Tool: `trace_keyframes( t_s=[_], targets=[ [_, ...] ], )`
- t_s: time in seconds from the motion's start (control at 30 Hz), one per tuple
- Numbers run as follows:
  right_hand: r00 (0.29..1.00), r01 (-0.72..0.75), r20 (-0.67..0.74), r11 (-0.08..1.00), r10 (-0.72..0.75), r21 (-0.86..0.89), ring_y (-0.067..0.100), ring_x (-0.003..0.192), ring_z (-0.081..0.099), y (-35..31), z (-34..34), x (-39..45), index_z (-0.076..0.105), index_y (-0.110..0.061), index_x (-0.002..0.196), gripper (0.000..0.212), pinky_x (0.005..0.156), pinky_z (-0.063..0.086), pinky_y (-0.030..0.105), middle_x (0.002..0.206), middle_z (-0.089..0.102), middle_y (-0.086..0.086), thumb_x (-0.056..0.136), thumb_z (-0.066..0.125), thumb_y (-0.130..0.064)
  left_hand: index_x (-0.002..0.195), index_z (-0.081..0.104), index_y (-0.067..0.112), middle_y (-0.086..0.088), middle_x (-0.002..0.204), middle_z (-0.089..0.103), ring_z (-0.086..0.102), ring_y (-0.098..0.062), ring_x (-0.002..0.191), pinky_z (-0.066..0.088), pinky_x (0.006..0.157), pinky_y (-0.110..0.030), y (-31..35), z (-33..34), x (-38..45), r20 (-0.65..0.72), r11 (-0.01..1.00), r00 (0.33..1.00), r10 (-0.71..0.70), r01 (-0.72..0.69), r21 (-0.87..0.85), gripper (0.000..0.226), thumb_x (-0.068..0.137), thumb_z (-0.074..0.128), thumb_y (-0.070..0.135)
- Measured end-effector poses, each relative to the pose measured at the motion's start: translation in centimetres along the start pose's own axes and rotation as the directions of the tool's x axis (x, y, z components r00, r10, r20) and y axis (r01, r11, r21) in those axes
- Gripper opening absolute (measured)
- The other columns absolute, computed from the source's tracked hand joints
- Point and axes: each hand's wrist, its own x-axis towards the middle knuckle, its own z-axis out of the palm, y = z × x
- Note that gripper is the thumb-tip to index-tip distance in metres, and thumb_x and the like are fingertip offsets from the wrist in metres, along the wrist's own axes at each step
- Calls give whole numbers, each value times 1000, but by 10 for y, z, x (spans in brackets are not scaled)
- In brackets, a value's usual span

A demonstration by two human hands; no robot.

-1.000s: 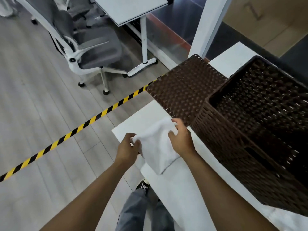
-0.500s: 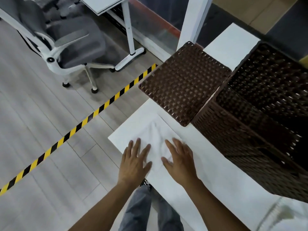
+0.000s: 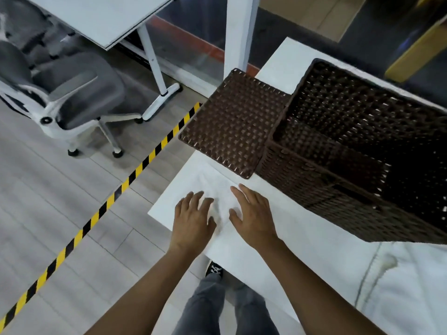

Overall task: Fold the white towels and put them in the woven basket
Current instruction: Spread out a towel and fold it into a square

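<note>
Both hands lie flat, fingers straight, on the white folded cloth towel (image 3: 219, 189) at the near-left corner of the white counter (image 3: 314, 252). Left hand (image 3: 192, 221) and right hand (image 3: 254, 213) press it side by side; neither grip is closed. The dark brown woven basket (image 3: 312, 180) stands just beyond, beside its flat brown woven lid (image 3: 234, 122).

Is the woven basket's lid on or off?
Off. The lid lies flat on the table beside the open-topped basket.

Basket (image 3: 358, 151) right of lid (image 3: 232, 124)
</note>
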Motion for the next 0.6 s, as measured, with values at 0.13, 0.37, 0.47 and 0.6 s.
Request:
trace_keyframes(
  t_s=[0.13, 0.37, 0.47, 0.6],
  targets=[
    [985, -60, -159, 997, 67, 48, 19, 133, 51, 4, -39, -26, 56, -19, 138, 47, 109, 40, 35, 149, 52, 3, 93, 61, -33, 129, 63, 21, -9, 138, 59, 52, -36, 129, 40, 109, -51, 38, -32, -4, -131, 986, 978, 163, -165, -4, 40, 90, 69, 30],
    [891, -285, -351, 957, 287, 61, 16, 136, 46, 36, -92, -100, 52, -22, 142, 48, 113, 34, 31, 149, 49, -3, 95, 60, -32, 127, 61, 22, -6, 137, 57, 51, -30, 124, 40, 107, -45, 109, -48, -13, -170, 896, 885, 432, -443, -30, 43, 86, 71, 27],
    [827, -419, -387, 906, 408, 60, 17, 136, 45, 56, -106, -143, 48, -24, 145, 53, 113, 34, 32, 151, 48, -4, 95, 61, -33, 127, 61, 21, -6, 137, 56, 50, -29, 124, 40, 107, -45, 147, -38, -16, -116, 838, 836, 536, -544, -47, 43, 86, 71, 26],
    [731, -543, -421, 832, 537, 117, 19, 138, 45, 81, -117, -200, 48, -23, 145, 53, 113, 38, 37, 152, 48, -2, 94, 61, -33, 126, 62, 22, -4, 135, 57, 51, -29, 124, 38, 108, -44, 200, -20, -35, -38, 780, 783, 621, -622, -72, 41, 86, 71, 24]
  ],
)
